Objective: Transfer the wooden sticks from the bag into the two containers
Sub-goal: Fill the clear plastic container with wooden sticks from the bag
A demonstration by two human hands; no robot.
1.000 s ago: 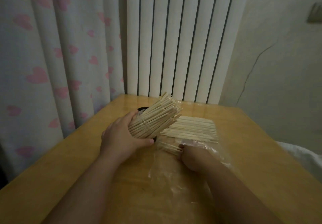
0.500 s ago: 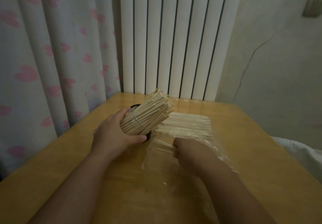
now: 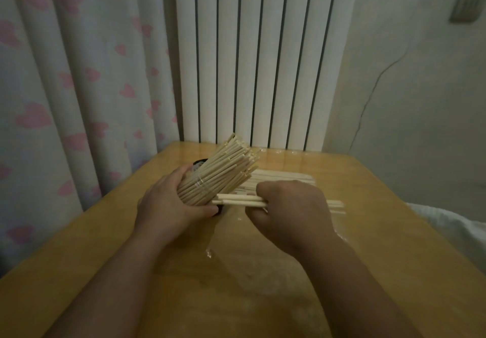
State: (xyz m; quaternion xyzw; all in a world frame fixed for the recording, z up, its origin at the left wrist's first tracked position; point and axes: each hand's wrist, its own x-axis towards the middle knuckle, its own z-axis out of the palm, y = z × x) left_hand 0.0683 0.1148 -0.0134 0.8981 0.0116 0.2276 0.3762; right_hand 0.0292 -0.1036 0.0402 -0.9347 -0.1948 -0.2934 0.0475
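Note:
My left hand (image 3: 168,206) grips a clear container (image 3: 202,187) packed full of wooden sticks (image 3: 223,169), tilted up and to the right. Behind it peeks a dark round container (image 3: 199,165), mostly hidden. My right hand (image 3: 289,206) pinches a small bunch of sticks (image 3: 236,201), held level with their ends next to the container in my left hand. More sticks (image 3: 284,177) lie in the clear plastic bag (image 3: 263,258) spread flat on the table, partly hidden behind my right hand.
The wooden table (image 3: 105,245) stands against a white radiator (image 3: 249,61) and a curtain with pink hearts (image 3: 65,74) on the left. A white cloth (image 3: 455,235) lies past the right table edge.
My right hand has lifted a few sticks out of the bag and brought them left toward the container in my left hand. My left hand has stayed around the container.

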